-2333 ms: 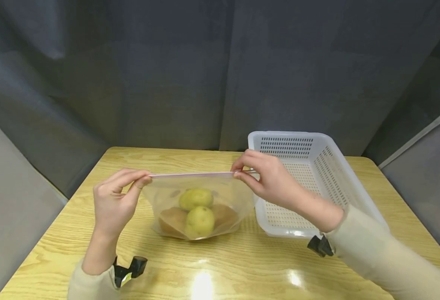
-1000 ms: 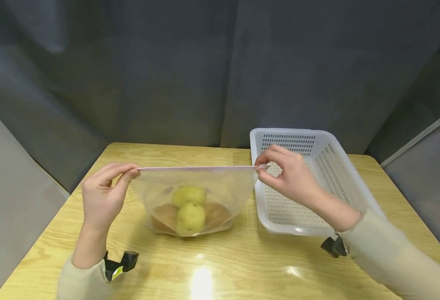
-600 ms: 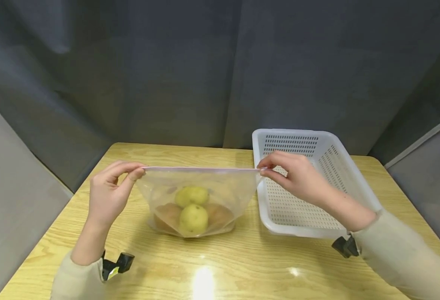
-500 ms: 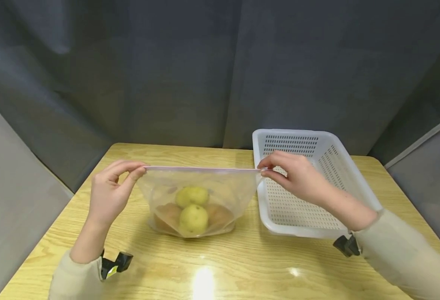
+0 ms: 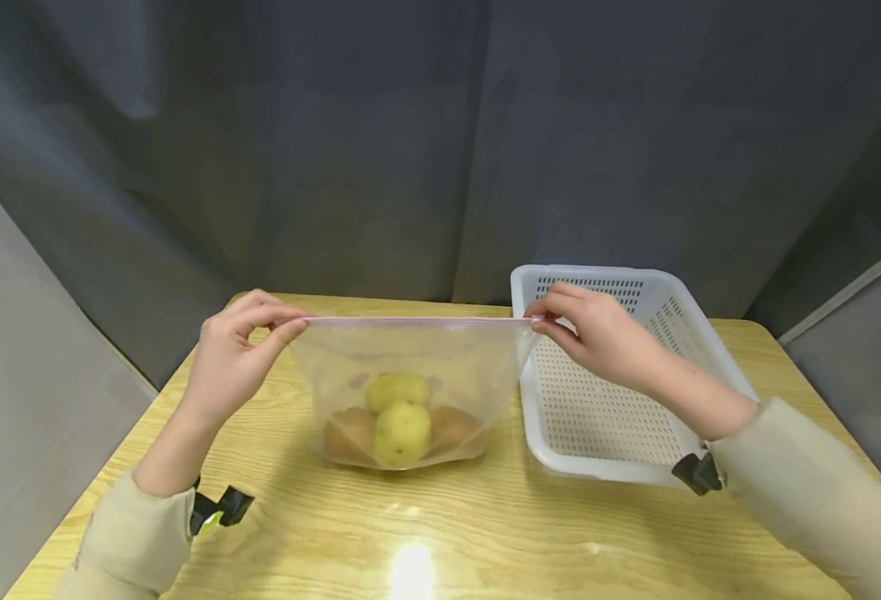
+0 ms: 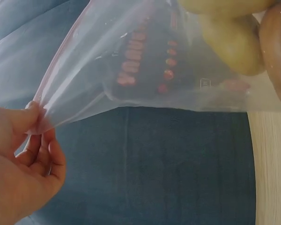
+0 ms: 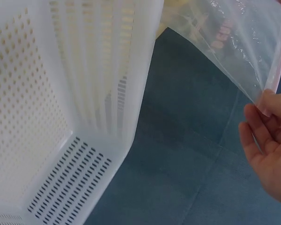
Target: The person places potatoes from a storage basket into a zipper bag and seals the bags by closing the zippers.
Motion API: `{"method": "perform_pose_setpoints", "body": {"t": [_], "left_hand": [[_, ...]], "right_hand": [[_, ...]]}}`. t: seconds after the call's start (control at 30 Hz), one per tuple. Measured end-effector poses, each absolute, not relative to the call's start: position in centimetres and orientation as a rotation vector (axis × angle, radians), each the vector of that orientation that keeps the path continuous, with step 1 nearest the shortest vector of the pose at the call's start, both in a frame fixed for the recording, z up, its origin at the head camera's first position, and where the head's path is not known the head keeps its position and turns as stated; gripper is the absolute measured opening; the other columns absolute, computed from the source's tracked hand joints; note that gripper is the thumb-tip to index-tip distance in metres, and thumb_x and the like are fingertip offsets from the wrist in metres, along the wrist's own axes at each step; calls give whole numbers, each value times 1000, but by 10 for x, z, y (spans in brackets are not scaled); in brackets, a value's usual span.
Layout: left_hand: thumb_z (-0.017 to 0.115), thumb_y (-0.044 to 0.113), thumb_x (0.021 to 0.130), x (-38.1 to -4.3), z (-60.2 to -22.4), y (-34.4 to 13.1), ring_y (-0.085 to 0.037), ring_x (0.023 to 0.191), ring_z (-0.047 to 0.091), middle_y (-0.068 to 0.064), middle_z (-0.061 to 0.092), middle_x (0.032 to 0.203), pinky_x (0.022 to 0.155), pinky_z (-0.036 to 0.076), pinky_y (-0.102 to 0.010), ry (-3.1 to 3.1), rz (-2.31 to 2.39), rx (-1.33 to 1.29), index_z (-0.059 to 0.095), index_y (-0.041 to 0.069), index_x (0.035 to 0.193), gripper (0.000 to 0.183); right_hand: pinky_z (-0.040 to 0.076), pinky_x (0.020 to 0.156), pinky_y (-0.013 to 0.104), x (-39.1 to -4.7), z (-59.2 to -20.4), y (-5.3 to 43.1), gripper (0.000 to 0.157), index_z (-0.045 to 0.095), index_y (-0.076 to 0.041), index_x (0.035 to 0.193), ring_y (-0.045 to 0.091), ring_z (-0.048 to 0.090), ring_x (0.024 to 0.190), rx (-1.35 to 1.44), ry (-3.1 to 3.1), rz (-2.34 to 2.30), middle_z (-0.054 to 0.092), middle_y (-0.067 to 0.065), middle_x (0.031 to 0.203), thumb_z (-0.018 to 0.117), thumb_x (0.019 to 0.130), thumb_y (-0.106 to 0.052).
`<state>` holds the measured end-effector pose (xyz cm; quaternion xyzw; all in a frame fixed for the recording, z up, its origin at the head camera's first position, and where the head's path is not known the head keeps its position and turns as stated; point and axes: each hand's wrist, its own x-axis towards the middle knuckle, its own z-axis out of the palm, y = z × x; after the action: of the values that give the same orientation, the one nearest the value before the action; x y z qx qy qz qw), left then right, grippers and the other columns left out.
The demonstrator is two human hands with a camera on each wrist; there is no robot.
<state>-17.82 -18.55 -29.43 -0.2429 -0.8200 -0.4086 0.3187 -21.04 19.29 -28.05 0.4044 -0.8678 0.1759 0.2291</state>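
Note:
A clear zip-top bag (image 5: 425, 346) hangs between both hands, its pink top strip pulled straight and its two sides together along it. In it lie two yellow-green fruits (image 5: 402, 435), one in front of the other, flanked by brown rounded ones (image 5: 455, 431). My left hand (image 5: 236, 367) pinches the bag's top left corner between thumb and forefinger. At the top right corner, my right hand (image 5: 598, 340) pinches the strip the same way. Red printing (image 6: 132, 58) on the bag shows in the left wrist view. The bag's bottom is close over the table.
A white perforated plastic basket (image 5: 538, 433) stands on the right of the wooden table (image 5: 320, 525), partly behind my right hand and forearm. Dark cloth (image 5: 365, 150) hangs behind the table, and pale panels (image 5: 35, 333) flank it.
Since the earliest frame, my right hand has slid right along the strip to the corner. In the last half second both hands have raised the bag's top edge a little.

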Motion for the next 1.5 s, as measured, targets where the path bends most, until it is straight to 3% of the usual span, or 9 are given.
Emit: {"method": "perform_pose_setpoints", "body": {"t": [0.3, 0.57, 0.77, 1.5], "left_hand": [[68, 10, 81, -198, -284, -185, 0, 70, 52, 2, 64, 80, 62, 40, -15, -2228, -1056, -563, 73, 9, 85, 7], [68, 15, 81, -217, -277, -184, -3, 62, 49, 4, 64, 79, 53, 37, -16, -2275, -953, -506, 73, 10, 85, 8], [66, 17, 83, -233, -273, -183, -9, 60, 49, -2, 66, 81, 52, 36, -17, -2332, -865, -493, 73, 9, 88, 11], [64, 16, 85, -284, -252, -182, -24, 79, 57, -11, 69, 93, 68, 41, -36, -2492, -708, -397, 72, 8, 94, 15]], "right_hand": [[46, 58, 26, -220, -268, 189, 8, 64, -4, 89, 10, 52, 65, 1067, -2375, 419, 57, 2, 79, 65, 81, -3], [46, 58, 29, -229, -261, 185, 9, 65, -5, 91, 15, 53, 65, 1002, -2403, 366, 58, 4, 81, 63, 83, -3], [46, 57, 32, -241, -258, 184, 8, 65, -6, 91, 15, 55, 64, 965, -2396, 269, 60, 3, 82, 64, 83, -8], [40, 60, 36, -290, -242, 180, 10, 66, -8, 93, 23, 59, 74, 890, -2418, 11, 62, 6, 86, 64, 83, -8]]}}
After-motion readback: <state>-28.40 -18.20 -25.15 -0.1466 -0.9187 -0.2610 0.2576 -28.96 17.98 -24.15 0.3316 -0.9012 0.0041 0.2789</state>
